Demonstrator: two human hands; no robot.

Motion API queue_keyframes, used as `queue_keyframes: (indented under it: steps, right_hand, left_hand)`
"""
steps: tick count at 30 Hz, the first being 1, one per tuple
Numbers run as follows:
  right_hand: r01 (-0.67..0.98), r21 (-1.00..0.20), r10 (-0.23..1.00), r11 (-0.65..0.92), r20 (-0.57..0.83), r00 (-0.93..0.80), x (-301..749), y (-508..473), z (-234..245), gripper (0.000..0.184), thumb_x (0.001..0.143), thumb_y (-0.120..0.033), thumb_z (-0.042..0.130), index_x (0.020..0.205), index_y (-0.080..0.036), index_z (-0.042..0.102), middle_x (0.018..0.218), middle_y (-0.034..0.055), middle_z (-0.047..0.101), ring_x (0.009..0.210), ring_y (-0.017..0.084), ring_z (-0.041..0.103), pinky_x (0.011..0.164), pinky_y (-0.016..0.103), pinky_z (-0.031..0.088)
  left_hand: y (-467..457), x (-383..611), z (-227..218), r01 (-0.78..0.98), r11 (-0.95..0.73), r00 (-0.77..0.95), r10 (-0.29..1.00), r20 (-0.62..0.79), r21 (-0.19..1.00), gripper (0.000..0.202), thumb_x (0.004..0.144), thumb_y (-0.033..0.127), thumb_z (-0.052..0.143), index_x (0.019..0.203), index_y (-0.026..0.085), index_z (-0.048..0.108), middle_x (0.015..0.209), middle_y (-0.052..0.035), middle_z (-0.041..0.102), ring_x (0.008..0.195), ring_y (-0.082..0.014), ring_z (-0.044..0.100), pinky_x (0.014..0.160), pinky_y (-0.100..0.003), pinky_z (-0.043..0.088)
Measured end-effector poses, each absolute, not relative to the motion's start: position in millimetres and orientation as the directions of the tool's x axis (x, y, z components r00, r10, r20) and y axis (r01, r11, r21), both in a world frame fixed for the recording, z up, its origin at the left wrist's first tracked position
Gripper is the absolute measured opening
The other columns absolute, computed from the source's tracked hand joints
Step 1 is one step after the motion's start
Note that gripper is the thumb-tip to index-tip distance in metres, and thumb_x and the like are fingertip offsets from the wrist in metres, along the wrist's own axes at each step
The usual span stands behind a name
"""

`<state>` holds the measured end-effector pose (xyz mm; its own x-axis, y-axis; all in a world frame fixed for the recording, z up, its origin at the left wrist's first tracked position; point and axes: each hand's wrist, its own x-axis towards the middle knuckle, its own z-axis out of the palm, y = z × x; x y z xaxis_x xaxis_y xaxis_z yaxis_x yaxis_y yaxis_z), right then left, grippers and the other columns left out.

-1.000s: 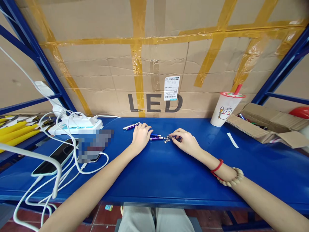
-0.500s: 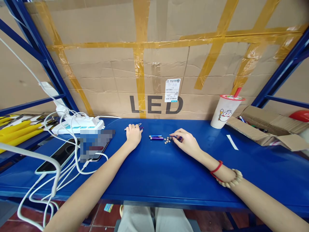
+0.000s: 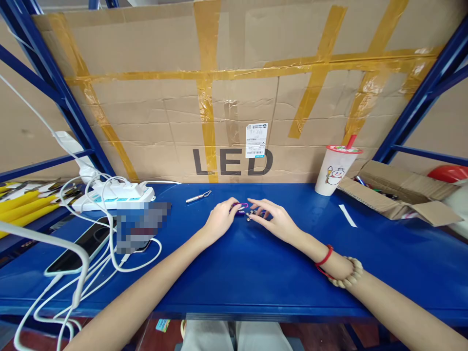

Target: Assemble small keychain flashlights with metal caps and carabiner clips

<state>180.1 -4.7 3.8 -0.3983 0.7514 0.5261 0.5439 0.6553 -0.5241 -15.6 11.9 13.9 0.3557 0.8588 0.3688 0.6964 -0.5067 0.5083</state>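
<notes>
My left hand (image 3: 221, 216) is closed with thumb and fingers on a slim purple penlight (image 3: 240, 206) that has a wire clip at its end. Just across from it, my right hand (image 3: 275, 220) curves over the table, index finger stretched toward that clip. Under its fingers shows a dark purplish piece, mostly hidden. Small silver button cells (image 3: 248, 217) lie by the right thumb tip. Farther back on the left rests a silver penlight (image 3: 196, 197) with a clip loop.
White cables, a power strip (image 3: 141, 197) and a phone (image 3: 78, 248) fill the left side. At right stand a lidded cup (image 3: 332, 173) with a red straw, a paper strip (image 3: 347, 216) and an open cardboard box (image 3: 393, 207). A large taped carton (image 3: 164, 122) backs the blue table.
My left hand has let go of the silver penlight, moved right and taken hold of the purple one. My right hand stays by the button cells, its index finger now raised and stretched out.
</notes>
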Motion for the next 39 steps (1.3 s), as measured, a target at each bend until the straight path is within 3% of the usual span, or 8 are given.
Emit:
queue_keyframes:
  steps: [5,9,15,22,28,35,39]
  right_hand:
    - [0.552,-0.441,0.704,0.708,0.51,-0.494,179.9,-7.8,5.9,0.034,0.088,-0.038,0.046,0.118,-0.026,0.057,0.095,0.0046,0.061,0.082,0.016,0.058,0.07,0.028,0.048]
    - [0.59,-0.344,0.672,0.731,0.511,-0.536,179.9,-6.0,6.3,0.031,0.089,-0.037,0.042,0.108,-0.024,0.063,0.087,0.0049,0.062,0.081,0.018,0.057,0.073,0.03,0.045]
    - [0.589,-0.358,0.687,0.725,0.439,-0.579,176.7,-5.1,4.5,0.03,0.09,-0.036,0.041,0.104,-0.021,0.063,0.08,0.0047,0.06,0.074,0.017,0.055,0.071,0.029,0.044]
    - [0.486,-0.351,0.597,0.801,0.402,-0.694,178.6,-8.0,7.0,0.026,0.091,-0.03,0.04,0.086,-0.016,0.061,0.079,0.0045,0.059,0.073,0.015,0.054,0.071,0.026,0.042]
    - [0.5,-0.273,0.569,0.822,0.432,-0.699,179.6,-4.8,3.5,0.023,0.092,-0.027,0.04,0.094,-0.014,0.06,0.082,0.0061,0.058,0.075,0.015,0.053,0.074,0.028,0.04]
    - [0.498,-0.314,0.586,0.808,0.504,-0.634,172.0,-6.8,2.9,0.037,0.094,-0.026,0.034,0.065,-0.015,0.055,0.059,0.0009,0.047,0.057,0.012,0.042,0.063,0.027,0.036]
    - [0.502,-0.371,0.623,0.781,0.51,-0.594,173.8,-6.5,4.1,0.029,0.093,-0.027,0.036,0.084,-0.015,0.061,0.066,0.0018,0.05,0.064,0.013,0.045,0.065,0.026,0.037]
  left_hand:
    - [-3.7,-4.0,14.9,0.619,-0.56,0.461,0.826,0.324,0.55,0.027,0.091,0.028,0.036,0.1,0.02,0.06,0.087,-0.0018,0.066,0.079,-0.0154,0.061,0.07,-0.024,0.046]
    - [-6.4,-2.0,14.0,0.634,-0.544,0.447,0.838,0.314,0.549,0.03,0.092,0.028,0.034,0.101,0.018,0.061,0.093,-0.0033,0.067,0.083,-0.0168,0.062,0.074,-0.026,0.046]
    - [-7.6,-2.9,14.7,0.805,-0.46,0.372,0.884,0.283,0.375,0.031,0.091,0.03,0.035,0.096,0.019,0.064,0.096,-0.0049,0.068,0.088,-0.0214,0.063,0.074,-0.03,0.048]
    - [-7.8,-3.7,13.4,0.807,-0.55,0.476,0.822,0.314,0.216,0.026,0.091,0.031,0.039,0.098,0.021,0.062,0.099,-0.0051,0.066,0.091,-0.0214,0.063,0.074,-0.029,0.05]
    - [-9.5,-3.0,16.4,0.807,-0.541,0.463,0.829,0.315,0.238,0.026,0.09,0.031,0.04,0.097,0.021,0.063,0.099,-0.0039,0.067,0.093,-0.0202,0.062,0.077,-0.027,0.048]
    - [-12.7,-1.9,23.0,0.763,-0.552,0.441,0.825,0.353,0.336,0.038,0.094,0.03,0.031,0.074,0.017,0.061,0.082,-0.0022,0.068,0.076,-0.0162,0.063,0.064,-0.022,0.042]
    - [-11.5,-2.8,22.5,0.773,-0.495,0.369,0.86,0.352,0.398,0.039,0.093,0.033,0.03,0.073,0.017,0.058,0.077,-0.0016,0.066,0.069,-0.0151,0.061,0.06,-0.022,0.039]
